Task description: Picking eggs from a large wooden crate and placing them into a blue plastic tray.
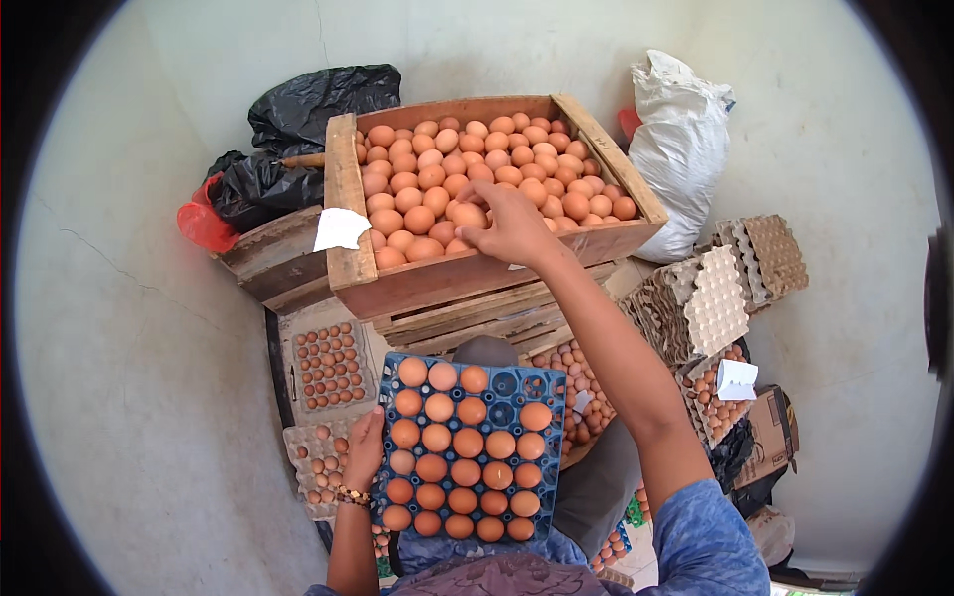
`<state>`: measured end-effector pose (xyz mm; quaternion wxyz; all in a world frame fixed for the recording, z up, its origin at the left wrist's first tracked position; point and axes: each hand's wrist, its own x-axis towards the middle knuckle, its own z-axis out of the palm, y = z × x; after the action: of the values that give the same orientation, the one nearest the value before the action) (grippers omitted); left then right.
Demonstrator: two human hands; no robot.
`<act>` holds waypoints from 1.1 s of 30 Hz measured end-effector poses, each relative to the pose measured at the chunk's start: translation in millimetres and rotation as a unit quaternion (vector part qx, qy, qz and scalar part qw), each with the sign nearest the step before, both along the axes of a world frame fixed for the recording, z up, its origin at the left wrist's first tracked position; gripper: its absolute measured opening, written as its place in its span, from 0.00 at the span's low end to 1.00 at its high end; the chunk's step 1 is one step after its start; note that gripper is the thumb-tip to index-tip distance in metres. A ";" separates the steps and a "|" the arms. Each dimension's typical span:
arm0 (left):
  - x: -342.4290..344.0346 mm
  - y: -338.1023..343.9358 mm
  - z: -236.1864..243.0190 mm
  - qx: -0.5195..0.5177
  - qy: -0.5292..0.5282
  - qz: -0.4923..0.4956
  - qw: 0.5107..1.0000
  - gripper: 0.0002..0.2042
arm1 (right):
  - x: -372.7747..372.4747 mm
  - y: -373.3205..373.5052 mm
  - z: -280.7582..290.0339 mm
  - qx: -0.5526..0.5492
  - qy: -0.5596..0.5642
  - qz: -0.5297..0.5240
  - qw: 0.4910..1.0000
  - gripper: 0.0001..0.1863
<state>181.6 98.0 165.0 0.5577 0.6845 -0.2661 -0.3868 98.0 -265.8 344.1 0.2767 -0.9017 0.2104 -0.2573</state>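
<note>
My left hand (365, 452), with a beaded bracelet at its wrist, grips the left edge of a blue plastic egg tray (550, 447) above my lap. Brown eggs (465, 471) sit in most of its cups; bare cups show near the far right corner. My right hand (512, 221) reaches over the front board of a wooden crate (457, 290) piled with brown eggs (497, 149). Its thumb and fingers curl round one egg (467, 216) near the crate's front edge.
Black plastic bags (323, 104) lie left of the crate, and a white sack (684, 149) leans at its right. Stacked cardboard egg trays (711, 303) stand at the right. Filled egg trays (331, 366) rest low on the left. More eggs (586, 397) lie below the crate.
</note>
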 end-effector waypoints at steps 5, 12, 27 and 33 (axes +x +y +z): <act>-0.2 2.3 -10.3 -0.009 0.021 0.017 1.000 0.20 | 10.1 2.2 -6.3 -0.044 0.061 -0.014 0.997 0.20; -1.2 -2.7 -1.1 -0.013 0.018 0.006 1.000 0.20 | 10.4 -4.5 -13.3 -0.097 0.087 -0.017 0.991 0.23; -3.2 -0.1 5.2 -0.004 -0.017 0.018 1.000 0.21 | 5.2 0.1 -11.8 -0.103 0.104 -0.052 0.988 0.24; 1.0 6.9 -3.8 0.018 -0.015 0.008 1.000 0.21 | 5.7 -0.4 -16.6 -0.110 -0.031 -0.047 0.992 0.21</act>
<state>182.7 104.9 161.2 0.5442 0.7024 -0.2621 -0.3766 103.8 -266.2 327.6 0.1695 -0.9073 0.2141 -0.3196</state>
